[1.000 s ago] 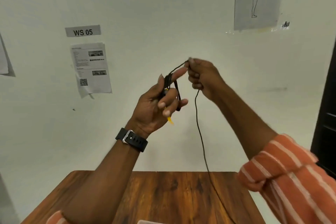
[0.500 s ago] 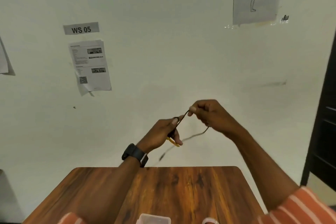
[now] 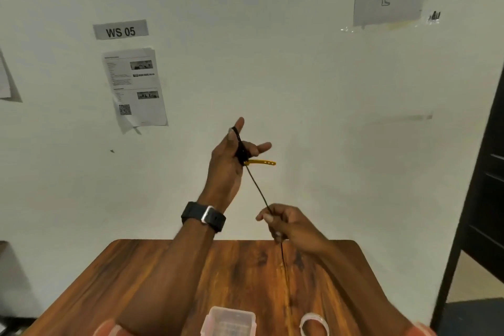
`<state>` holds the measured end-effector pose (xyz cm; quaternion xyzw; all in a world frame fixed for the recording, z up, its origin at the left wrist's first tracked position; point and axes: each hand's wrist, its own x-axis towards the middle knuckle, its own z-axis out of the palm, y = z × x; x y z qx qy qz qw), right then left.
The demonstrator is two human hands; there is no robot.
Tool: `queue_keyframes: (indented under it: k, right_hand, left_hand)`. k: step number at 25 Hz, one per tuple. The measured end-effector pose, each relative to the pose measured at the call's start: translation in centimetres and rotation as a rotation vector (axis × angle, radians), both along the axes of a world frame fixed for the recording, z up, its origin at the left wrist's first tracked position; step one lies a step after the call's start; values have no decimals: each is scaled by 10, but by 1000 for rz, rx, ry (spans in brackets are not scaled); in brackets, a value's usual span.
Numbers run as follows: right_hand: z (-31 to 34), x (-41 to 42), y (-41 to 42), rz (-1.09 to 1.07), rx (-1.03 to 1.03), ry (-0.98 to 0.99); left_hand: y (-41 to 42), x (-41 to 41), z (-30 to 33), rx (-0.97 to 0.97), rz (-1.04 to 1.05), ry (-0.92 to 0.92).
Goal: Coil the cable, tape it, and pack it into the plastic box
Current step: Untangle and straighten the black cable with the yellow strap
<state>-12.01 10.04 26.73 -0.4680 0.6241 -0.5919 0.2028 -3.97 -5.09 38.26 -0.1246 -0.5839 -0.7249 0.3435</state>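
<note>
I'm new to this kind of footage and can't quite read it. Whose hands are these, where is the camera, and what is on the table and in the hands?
There is no machine here: a person's two bare hands, filmed by a camera worn on the head, looking forward and down. The left hand holds black cable wound around its fingers, with a yellow strap sticking out. The right hand pinches the loose strand. On the wooden table sit a clear plastic box and a tape roll.

left hand (image 3: 227,165): holding coiled cable (image 3: 257,188), raised
right hand (image 3: 289,222): pinching cable lower down
plastic box (image 3: 229,322): sitting on table (image 3: 141,281)
</note>
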Motion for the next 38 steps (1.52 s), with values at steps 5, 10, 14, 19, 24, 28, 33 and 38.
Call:
queue_keyframes:
  k: [5, 10, 14, 19, 24, 28, 33, 38]
  right_hand:
    - [21, 34, 38, 31, 19, 109]
    - [92, -2, 57, -177, -85, 217]
    - [83, -31, 26, -93, -107, -3]
    - [0, -9, -13, 15, -85, -245]
    - [-24, 17, 0, 56, 104, 42]
    - [19, 2, 16, -38, 239, 431]
    - [55, -42, 22, -111, 154, 361]
    - [-35, -11, 0, -179, -10, -342]
  left_hand:
    - [-33, 1, -17, -862, 545, -250]
    - [0, 27, -75, -575, -161, -476]
    - [38, 38, -85, -26, -679, -257]
    - [27, 10, -51, 290, -244, -12]
    - [-20, -8, -61, -408, 475, -214]
    - [-27, -7, -110, -784, 425, -434]
    - [12, 14, -151, -91, -364, -418]
    - [32, 14, -163, 587, -707, -162]
